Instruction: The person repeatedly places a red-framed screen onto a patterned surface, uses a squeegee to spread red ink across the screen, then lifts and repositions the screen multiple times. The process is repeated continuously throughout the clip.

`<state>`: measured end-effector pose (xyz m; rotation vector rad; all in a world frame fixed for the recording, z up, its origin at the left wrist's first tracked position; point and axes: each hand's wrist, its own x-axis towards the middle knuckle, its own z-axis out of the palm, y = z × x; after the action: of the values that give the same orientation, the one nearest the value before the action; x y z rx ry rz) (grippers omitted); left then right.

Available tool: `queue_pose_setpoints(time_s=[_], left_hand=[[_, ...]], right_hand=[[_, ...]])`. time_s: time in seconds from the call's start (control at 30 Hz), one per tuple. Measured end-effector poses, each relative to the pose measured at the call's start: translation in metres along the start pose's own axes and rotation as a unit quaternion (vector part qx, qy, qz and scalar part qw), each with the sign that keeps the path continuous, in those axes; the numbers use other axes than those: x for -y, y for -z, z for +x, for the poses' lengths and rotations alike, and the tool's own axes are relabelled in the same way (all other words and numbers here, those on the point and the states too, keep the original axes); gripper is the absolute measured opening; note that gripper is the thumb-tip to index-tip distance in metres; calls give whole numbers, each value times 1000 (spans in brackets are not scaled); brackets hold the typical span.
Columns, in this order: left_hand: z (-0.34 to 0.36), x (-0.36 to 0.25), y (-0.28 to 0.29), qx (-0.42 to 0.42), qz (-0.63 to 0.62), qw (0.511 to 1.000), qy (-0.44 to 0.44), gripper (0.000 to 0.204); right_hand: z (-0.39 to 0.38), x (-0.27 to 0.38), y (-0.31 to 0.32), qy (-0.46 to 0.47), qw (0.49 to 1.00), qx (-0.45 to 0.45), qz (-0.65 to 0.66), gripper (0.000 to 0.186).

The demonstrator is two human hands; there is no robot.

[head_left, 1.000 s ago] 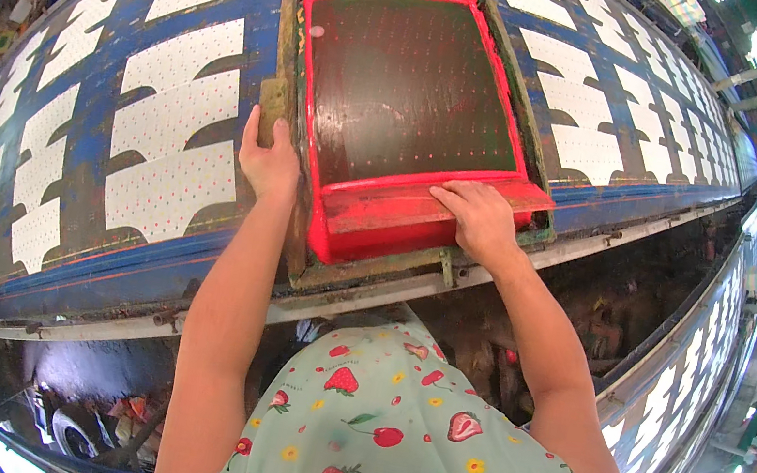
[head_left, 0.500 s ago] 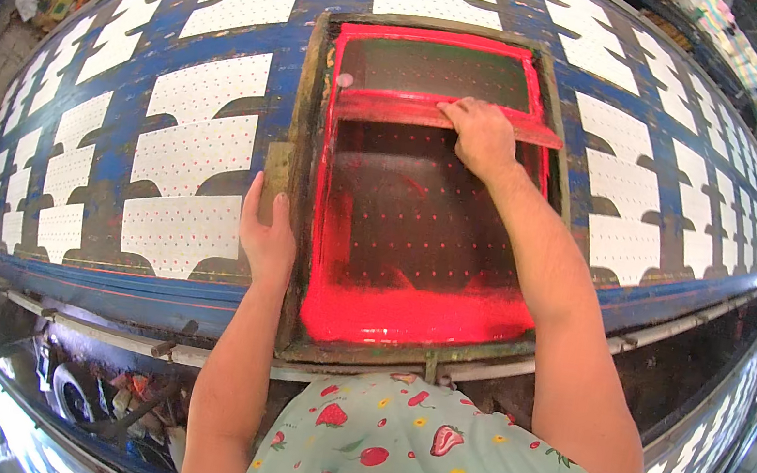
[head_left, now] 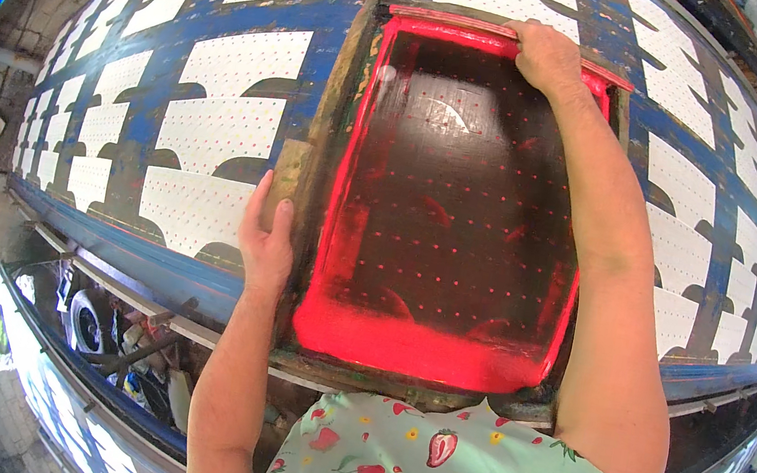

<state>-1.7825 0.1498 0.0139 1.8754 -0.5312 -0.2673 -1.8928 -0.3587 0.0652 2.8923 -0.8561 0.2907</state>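
One red squeegee (head_left: 450, 20), across the far end of a screen frame (head_left: 346, 85); right hand (head_left: 549, 61) on it, fingers curled and gripping. Step, by appearance: stroke at its far limit; next move likely calls for an even, level grip. Frame contents: dark dotted mesh (head_left: 462, 200), red ink (head_left: 420, 350) thickest along the near end. One wooden block (head_left: 291, 170), frame's left side; left hand (head_left: 267, 244), thumb and fingers apart around it, pressure not discernible. Frame lies at the near edge of a blue surface (head_left: 132, 249), among dotted white panels (head_left: 224, 125).

Red-edged dark screen (head_left: 462, 200), white dotted sheets (head_left: 219, 125), blue table (head_left: 106, 228)
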Motion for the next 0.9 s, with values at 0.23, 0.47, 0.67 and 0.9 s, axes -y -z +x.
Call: queue_pose_setpoints(time_s=[0.23,0.47,0.67,0.9], left_hand=[[1,7,2,7,4,1000,1,55],[3,9,0,-1,-21,999,-31,51],[4,11,-1,-13,-10,999,-46,52],[5,16,-5,-7,-92,995,-33,53]], right_hand=[[3,-2,-1,12,999,27,32,39],[-34,27,42,21,990,131,38,36],[-148,85,78,32,982,178,62,37],[-299,167,113,34,981,186,49,33]])
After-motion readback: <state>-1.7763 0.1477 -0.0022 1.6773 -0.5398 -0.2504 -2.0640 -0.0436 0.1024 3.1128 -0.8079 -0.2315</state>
